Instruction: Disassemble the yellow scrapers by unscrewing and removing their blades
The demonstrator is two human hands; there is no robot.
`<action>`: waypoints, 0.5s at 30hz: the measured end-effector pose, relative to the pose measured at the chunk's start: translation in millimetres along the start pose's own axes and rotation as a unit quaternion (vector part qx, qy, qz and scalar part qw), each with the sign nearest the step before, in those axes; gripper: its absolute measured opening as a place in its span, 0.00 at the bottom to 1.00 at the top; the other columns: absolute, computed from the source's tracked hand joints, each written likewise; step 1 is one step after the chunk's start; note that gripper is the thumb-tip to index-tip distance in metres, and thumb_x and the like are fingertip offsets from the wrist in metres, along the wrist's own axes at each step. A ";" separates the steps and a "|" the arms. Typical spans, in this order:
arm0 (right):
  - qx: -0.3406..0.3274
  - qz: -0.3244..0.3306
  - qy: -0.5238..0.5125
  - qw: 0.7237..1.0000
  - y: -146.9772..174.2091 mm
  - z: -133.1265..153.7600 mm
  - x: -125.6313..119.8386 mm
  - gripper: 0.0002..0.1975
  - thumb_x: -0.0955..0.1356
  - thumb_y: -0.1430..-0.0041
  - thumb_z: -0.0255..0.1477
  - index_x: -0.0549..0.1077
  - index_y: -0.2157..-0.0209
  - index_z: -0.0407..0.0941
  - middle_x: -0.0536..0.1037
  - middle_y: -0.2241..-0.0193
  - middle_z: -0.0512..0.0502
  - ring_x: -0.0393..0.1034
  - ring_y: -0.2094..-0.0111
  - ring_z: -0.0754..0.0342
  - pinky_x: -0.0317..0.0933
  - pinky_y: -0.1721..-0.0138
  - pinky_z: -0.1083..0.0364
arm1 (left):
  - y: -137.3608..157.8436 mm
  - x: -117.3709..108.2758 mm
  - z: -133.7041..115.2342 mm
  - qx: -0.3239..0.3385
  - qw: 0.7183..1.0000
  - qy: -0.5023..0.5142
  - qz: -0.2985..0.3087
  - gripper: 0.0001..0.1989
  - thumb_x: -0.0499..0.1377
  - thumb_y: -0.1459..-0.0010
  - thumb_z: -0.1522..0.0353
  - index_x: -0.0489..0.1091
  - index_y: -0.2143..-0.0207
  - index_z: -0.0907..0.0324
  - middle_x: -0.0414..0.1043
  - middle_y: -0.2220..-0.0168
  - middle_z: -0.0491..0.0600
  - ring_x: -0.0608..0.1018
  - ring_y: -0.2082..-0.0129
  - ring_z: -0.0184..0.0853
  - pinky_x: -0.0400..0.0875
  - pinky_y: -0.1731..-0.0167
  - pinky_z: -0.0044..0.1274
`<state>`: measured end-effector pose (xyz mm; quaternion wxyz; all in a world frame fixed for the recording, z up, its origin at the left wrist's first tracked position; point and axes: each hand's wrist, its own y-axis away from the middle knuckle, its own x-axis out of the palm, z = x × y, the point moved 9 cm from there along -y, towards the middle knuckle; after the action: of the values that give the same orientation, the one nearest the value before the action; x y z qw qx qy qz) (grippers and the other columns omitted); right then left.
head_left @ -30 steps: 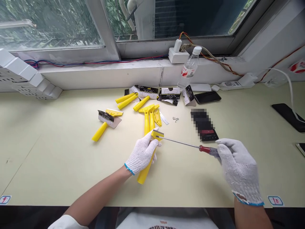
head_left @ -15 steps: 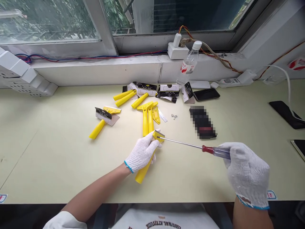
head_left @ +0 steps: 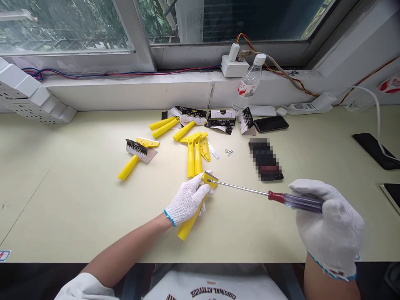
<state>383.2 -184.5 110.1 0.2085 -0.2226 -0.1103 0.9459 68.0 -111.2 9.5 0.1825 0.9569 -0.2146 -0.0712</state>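
My left hand (head_left: 186, 202), in a white knit glove with a blue cuff, is closed around a yellow scraper (head_left: 189, 227) near its head. The scraper's handle slants down toward the table's front edge. A screwdriver (head_left: 276, 196) with a red and clear handle rests its tip against the scraper's head. My gloved right hand (head_left: 329, 231) is around the back of that handle, thumb and fingers loosely about it, more of the handle showing. Just beyond my left hand lie more yellow scraper handles (head_left: 190, 156), a yellow clamp plate (head_left: 205, 151) and a blade (head_left: 213, 151).
Small screws (head_left: 228, 152) lie in a loose group. A scraper with a card sleeve (head_left: 136, 151) is at the left. Printed card sleeves (head_left: 221, 118), a water bottle (head_left: 246, 88) and a phone (head_left: 271, 123) line the back. A blurred black item (head_left: 265, 160) lies at the right.
My right hand has loosened and turned on the screwdriver handle, shifting slightly right, so more of the handle shows. My left hand and the scraper have barely moved.
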 end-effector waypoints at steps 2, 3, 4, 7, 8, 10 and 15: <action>0.013 -0.002 0.108 0.994 -3.1 -5.5 -2.9 0.27 0.58 0.19 0.48 0.80 0.60 0.49 0.81 0.67 0.42 0.75 0.71 0.47 0.68 0.70 0.49 | -0.3 -0.6 1.0 -0.003 1.000 0.002 -0.002 0.19 0.55 0.23 0.60 0.74 0.37 0.55 0.84 0.48 0.53 0.81 0.80 0.30 0.79 0.81 0.24; 0.009 0.008 0.170 0.985 -4.7 -5.6 -3.5 0.27 0.58 0.18 0.46 0.79 0.64 0.49 0.78 0.72 0.44 0.71 0.75 0.50 0.64 0.73 0.50 | -0.5 -1.1 1.3 -0.005 1.000 0.004 -0.003 0.19 0.55 0.23 0.60 0.73 0.36 0.55 0.84 0.48 0.53 0.81 0.80 0.30 0.79 0.81 0.24; -0.005 0.020 0.217 0.976 -6.2 -3.6 -4.0 0.26 0.59 0.18 0.45 0.78 0.67 0.49 0.76 0.75 0.45 0.67 0.78 0.51 0.59 0.75 0.50 | -0.7 -1.7 1.5 -0.007 1.000 0.006 -0.005 0.20 0.55 0.23 0.60 0.73 0.35 0.55 0.84 0.48 0.53 0.81 0.80 0.30 0.79 0.81 0.24; -0.089 0.035 0.262 0.960 -8.5 14.2 -7.8 0.19 0.64 0.20 0.39 0.78 0.66 0.49 0.78 0.71 0.47 0.68 0.76 0.53 0.60 0.72 0.50 | -1.0 -2.9 0.5 -0.007 1.000 0.007 -0.007 0.23 0.55 0.23 0.60 0.71 0.31 0.55 0.85 0.50 0.53 0.80 0.81 0.30 0.79 0.81 0.24; -0.121 0.044 0.239 0.963 -8.1 21.7 -8.0 0.13 0.67 0.22 0.37 0.80 0.62 0.50 0.81 0.67 0.46 0.72 0.73 0.53 0.64 0.70 0.50 | -1.1 -3.0 0.1 -0.007 1.000 0.008 -0.007 0.23 0.55 0.23 0.60 0.71 0.31 0.55 0.85 0.51 0.53 0.80 0.81 0.30 0.79 0.81 0.24; -0.174 0.071 0.174 0.967 -5.4 34.5 -6.0 0.06 0.72 0.27 0.31 0.82 0.54 0.54 0.84 0.58 0.45 0.80 0.63 0.48 0.72 0.63 0.49 | -1.2 -2.8 -0.4 -0.005 1.000 0.010 -0.007 0.24 0.55 0.23 0.60 0.70 0.30 0.55 0.85 0.51 0.53 0.80 0.81 0.30 0.78 0.81 0.24; -0.107 0.097 -0.018 0.989 -0.9 24.5 6.3 0.10 0.78 0.37 0.28 0.82 0.55 0.55 0.82 0.50 0.42 0.82 0.50 0.40 0.79 0.58 0.44 | -1.6 -2.2 0.9 -0.007 1.000 0.007 -0.010 0.21 0.55 0.23 0.59 0.73 0.35 0.56 0.85 0.51 0.54 0.80 0.81 0.30 0.77 0.82 0.23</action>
<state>367.0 -183.7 129.5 0.0887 -0.2364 -0.1926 0.9482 66.4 -109.1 8.2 0.1895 0.9581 -0.2038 -0.0680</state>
